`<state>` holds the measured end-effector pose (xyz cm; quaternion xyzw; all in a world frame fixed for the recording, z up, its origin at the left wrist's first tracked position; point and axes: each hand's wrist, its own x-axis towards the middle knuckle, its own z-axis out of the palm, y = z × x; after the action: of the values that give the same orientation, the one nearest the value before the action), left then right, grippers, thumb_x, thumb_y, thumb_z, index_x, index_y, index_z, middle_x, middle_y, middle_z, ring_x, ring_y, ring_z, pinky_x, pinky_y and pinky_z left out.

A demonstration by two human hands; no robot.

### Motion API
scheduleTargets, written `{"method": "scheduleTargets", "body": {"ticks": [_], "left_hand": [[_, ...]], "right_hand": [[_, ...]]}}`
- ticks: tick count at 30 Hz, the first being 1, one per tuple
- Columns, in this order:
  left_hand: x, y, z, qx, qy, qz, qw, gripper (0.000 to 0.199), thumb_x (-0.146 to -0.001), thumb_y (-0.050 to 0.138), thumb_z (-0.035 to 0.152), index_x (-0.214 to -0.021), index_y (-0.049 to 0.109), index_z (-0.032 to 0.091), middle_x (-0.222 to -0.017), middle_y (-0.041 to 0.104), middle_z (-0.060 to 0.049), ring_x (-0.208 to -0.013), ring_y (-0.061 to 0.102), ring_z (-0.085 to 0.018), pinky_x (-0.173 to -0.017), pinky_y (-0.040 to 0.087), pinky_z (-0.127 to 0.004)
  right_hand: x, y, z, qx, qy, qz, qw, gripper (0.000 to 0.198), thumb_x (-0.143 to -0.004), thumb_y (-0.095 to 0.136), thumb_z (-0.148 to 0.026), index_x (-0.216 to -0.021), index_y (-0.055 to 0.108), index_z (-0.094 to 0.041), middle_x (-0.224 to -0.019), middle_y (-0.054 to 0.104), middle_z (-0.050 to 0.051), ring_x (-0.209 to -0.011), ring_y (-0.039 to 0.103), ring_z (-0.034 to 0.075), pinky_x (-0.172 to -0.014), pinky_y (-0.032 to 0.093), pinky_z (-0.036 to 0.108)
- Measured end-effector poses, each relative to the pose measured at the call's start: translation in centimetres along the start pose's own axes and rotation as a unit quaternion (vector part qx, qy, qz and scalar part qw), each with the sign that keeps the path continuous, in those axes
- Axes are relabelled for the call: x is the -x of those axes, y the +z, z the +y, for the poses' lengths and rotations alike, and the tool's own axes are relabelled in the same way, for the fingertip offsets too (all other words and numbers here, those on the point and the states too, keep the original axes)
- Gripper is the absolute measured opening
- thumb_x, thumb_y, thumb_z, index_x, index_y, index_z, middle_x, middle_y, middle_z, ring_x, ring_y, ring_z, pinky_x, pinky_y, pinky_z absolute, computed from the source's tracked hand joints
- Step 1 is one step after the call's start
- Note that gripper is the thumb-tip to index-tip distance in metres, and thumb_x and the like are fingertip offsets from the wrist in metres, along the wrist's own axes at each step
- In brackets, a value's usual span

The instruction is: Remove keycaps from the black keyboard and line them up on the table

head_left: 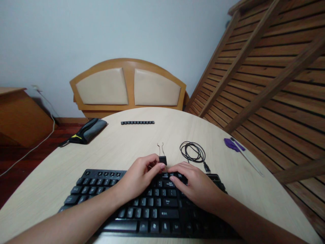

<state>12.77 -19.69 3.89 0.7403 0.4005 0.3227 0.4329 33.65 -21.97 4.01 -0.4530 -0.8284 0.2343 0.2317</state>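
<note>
Head view: pale wood-grain, round-edged worktop (137, 145) carries black plastic keyboard (142, 212) at near side. Left hand (139, 174) pinches black wire-handled binder clip (163, 160); right hand (196, 179), loosely open, rests on keys. Beyond: cream-padded wooden headboard (131, 84), pale wall (127, 30).

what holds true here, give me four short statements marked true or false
The left hand holds a small black metal binder clip. True.
The coiled thin black cable is on the floor. False: the cable lies on the pale round wood-look table.
A row of black plastic keycaps lies beyond the black rectangular keyboard. True.
A flat purple patch sits at the table's left edge. False: the purple patch is near the right edge.
</note>
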Motion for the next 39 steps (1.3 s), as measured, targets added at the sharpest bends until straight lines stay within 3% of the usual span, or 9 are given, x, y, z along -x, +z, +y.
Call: {"method": "scheduleTargets", "body": {"ticks": [20, 30, 39], "left_hand": [[0.18, 0.20, 0.04, -0.067, 0.044, -0.011, 0.997, 0.022, -0.095, 0.054, 0.029, -0.077, 0.060, 0.017, -0.070, 0.059, 0.002, -0.067, 0.053, -0.014, -0.061, 0.038, -0.024], [0.18, 0.26, -0.05, -0.085, 0.038, -0.009, 0.996, 0.025, -0.094, 0.055, 0.030, -0.074, 0.058, 0.017, -0.068, 0.058, 0.002, -0.065, 0.051, -0.014, -0.059, 0.036, -0.025], [0.06, 0.20, -0.23, -0.037, 0.004, -0.003, 0.999, 0.025, -0.096, 0.052, 0.032, -0.079, 0.061, 0.017, -0.070, 0.063, 0.001, -0.066, 0.054, -0.015, -0.060, 0.039, -0.026]], "right_hand": [[0.01, 0.02, 0.11, 0.010, -0.008, -0.005, 1.000, 0.012, -0.092, 0.056, -0.022, -0.099, 0.065, -0.021, -0.100, 0.070, 0.003, -0.097, 0.061, 0.018, -0.088, 0.045, 0.032], [0.01, 0.03, 0.13, 0.012, -0.010, -0.004, 1.000, 0.012, -0.092, 0.056, -0.022, -0.099, 0.066, -0.021, -0.099, 0.070, 0.003, -0.096, 0.061, 0.018, -0.088, 0.046, 0.033], [-0.02, 0.11, 0.05, 0.008, -0.009, 0.003, 1.000, 0.017, -0.092, 0.054, -0.023, -0.104, 0.067, -0.022, -0.102, 0.071, 0.003, -0.098, 0.063, 0.018, -0.090, 0.046, 0.034]]}}
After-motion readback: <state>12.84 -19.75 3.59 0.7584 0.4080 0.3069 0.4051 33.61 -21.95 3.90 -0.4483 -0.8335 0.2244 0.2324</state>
